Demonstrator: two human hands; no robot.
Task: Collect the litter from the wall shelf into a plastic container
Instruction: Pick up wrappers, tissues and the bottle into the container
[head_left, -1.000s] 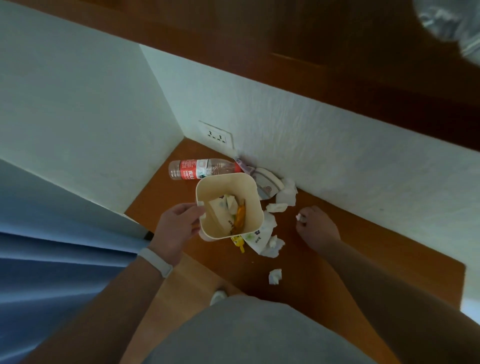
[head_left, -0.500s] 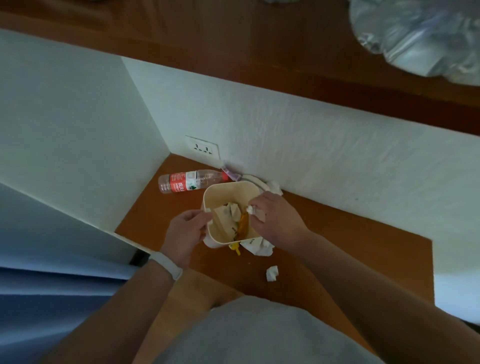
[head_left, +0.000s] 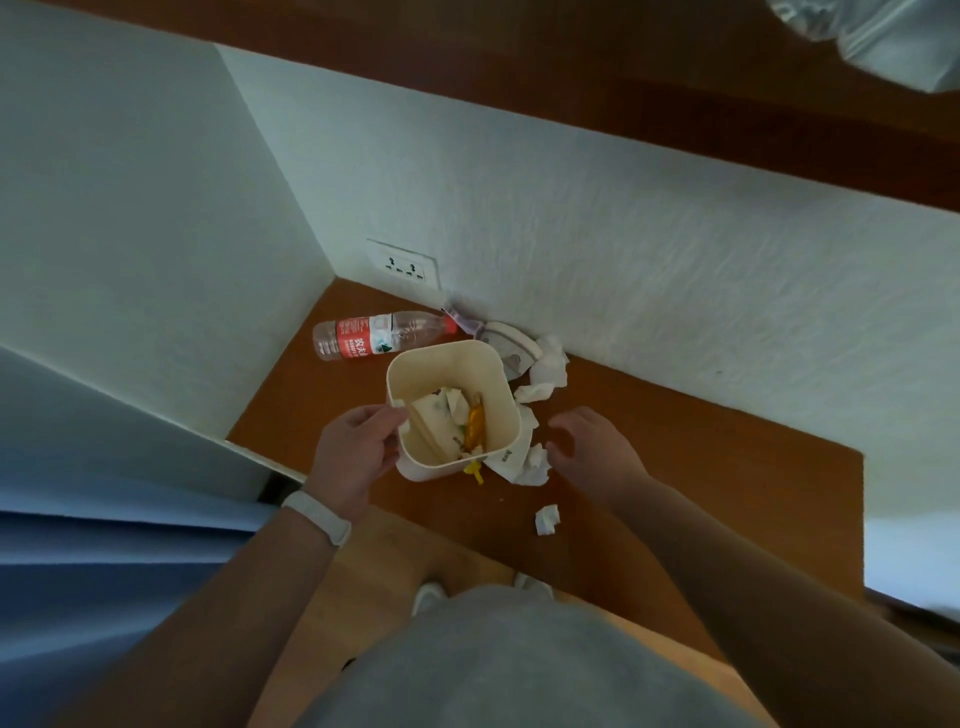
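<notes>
Nearest you, a white wristband (head_left: 317, 522) sits on your left wrist. On the brown wall shelf (head_left: 701, 478), a small tissue wad (head_left: 547, 519) lies alone at 5 o'clock of the container (head_left: 415, 467).

The container is cream plastic, square w/ rounded corners, open top, standing upright on the shelf's left part, near the corner. Inside: white paper scraps, an orange wrapper (head_left: 475, 428) and a pale stick leaning across. A yellow bit pokes from under its near edge.

Your left hand (head_left: 358, 457) grips the container at its 8 o'clock, fingers (head_left: 384, 415) curled on the rim and wall. Your right hand (head_left: 592, 452) is at the container's 3–4 o'clock, fingers spread loose and holding nothing, just beside crumpled paper (head_left: 535, 462) by the container's near-right corner.

Vs 0.5 s ago: the right hand was over the container's rim w/ a white scrap; now it's clear of the rim, to the right and empty. The left grip is unchanged.

Farther back, more tissues (head_left: 550, 364) at 2 o'clock, a bottle (head_left: 379, 336) on its side at 11 o'clock, a socket (head_left: 402, 267) on the wall behind.
</notes>
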